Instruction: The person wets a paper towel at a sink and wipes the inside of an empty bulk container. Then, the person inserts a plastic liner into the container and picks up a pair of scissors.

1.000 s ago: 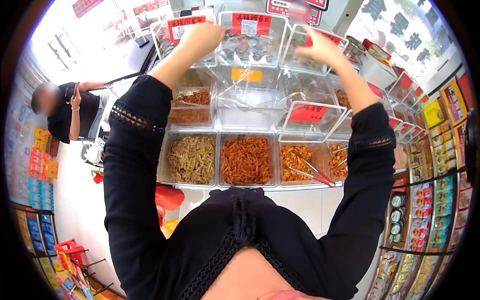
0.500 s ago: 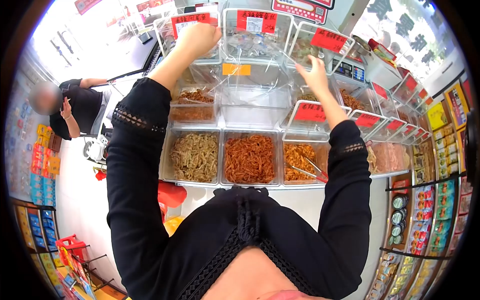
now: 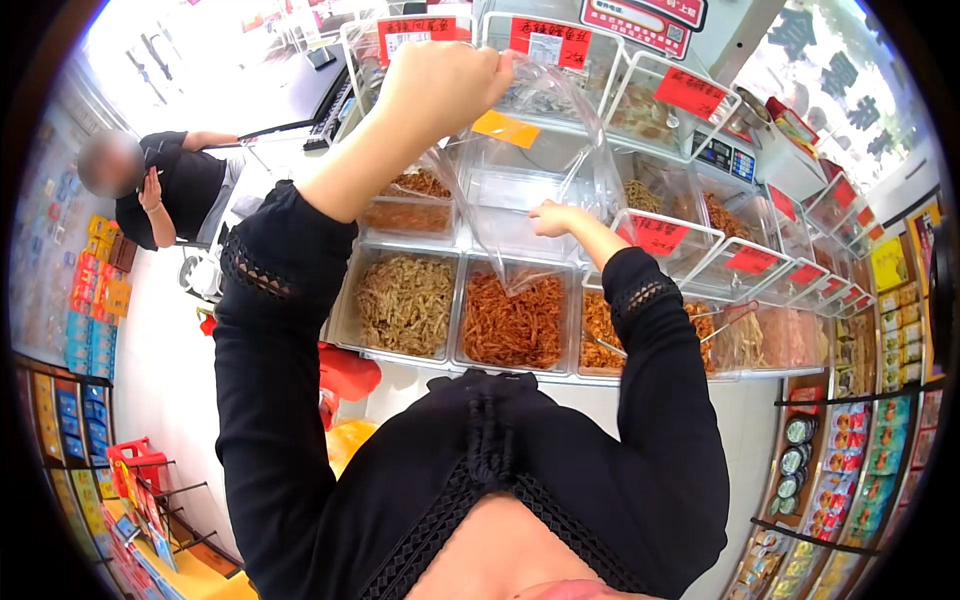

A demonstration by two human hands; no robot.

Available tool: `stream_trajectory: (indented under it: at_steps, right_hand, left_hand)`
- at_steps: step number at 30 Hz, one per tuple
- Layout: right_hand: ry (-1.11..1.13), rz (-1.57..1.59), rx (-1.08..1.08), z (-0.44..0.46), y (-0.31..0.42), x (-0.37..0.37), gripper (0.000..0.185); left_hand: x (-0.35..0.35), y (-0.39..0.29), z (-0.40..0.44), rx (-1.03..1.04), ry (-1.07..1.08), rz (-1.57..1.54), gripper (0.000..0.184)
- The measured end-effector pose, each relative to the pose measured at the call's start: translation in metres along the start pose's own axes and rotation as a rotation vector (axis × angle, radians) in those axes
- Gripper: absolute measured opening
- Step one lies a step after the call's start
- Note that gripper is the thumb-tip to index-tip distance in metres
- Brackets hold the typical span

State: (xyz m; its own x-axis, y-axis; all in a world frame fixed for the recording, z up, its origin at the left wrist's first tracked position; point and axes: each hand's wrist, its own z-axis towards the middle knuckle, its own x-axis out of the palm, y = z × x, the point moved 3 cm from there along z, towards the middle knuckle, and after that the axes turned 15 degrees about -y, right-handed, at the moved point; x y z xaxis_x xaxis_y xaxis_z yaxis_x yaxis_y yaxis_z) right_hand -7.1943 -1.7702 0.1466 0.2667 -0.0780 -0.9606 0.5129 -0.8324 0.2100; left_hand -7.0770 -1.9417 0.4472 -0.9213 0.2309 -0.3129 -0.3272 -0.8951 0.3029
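Note:
A clear plastic bag [image 3: 520, 190] hangs spread out over the food bins, its lower corner above a bin of reddish-brown shredded snack [image 3: 513, 325]. Raised high in front of the red price cards, my left hand [image 3: 450, 85] is closed on the bag's upper edge. My right hand [image 3: 562, 219] is lower and further right, fingers curled in against the bag's side; exactly what they pinch is hard to see. Left of the reddish-brown bin is one of pale shredded snack [image 3: 405, 305]. Metal tongs [image 3: 742, 312] lie partly hidden behind my right sleeve.
Clear bin lids with red labels [image 3: 655, 235] stand up along the right. A scale [image 3: 725, 157] sits behind them. Another person [image 3: 180, 195] sits at the left by a dark laptop or keyboard [image 3: 335, 105]. Packaged goods fill shelves [image 3: 835, 460] on the right.
My right hand has come down and left, its spread fingers now curled. My left hand has shifted right, and the bag hangs lower and wider. The view has shifted slightly.

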Motion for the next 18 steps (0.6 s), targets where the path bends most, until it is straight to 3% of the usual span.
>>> stream_trajectory:
  at_steps: [3,5,9,11,13,15,18]
  right_hand:
    - [0.043,-0.063,-0.014,0.004,0.007,-0.001,0.043]
    - [-0.19,0.104,0.003,0.02,0.006,-0.015,0.043]
    - [-0.157,0.08,0.051,0.033,-0.018,-0.014,0.045]
    - [-0.262,0.176,-0.015,0.043,-0.039,-0.02,0.047]
    - [-0.596,0.135,0.165,0.037,-0.046,-0.066,0.052]
    - [-0.845,0.104,0.15,0.028,-0.05,-0.12,0.062]
    - [-0.884,-0.161,0.224,0.005,-0.051,-0.176,0.073]
  left_hand:
    - [-0.009,-0.006,-0.008,0.01,-0.028,-0.014,0.033]
    - [-0.013,-0.007,-0.01,0.012,-0.029,-0.013,0.032]
    - [-0.025,-0.006,-0.009,-0.005,-0.065,0.017,0.028]
    - [-0.034,-0.002,-0.007,-0.018,-0.088,0.03,0.027]
    - [-0.044,0.004,-0.007,-0.053,-0.148,0.026,0.024]
    - [-0.05,0.01,-0.008,-0.112,-0.095,0.037,0.022]
    - [-0.05,0.021,-0.014,-0.211,-0.132,0.008,0.024]
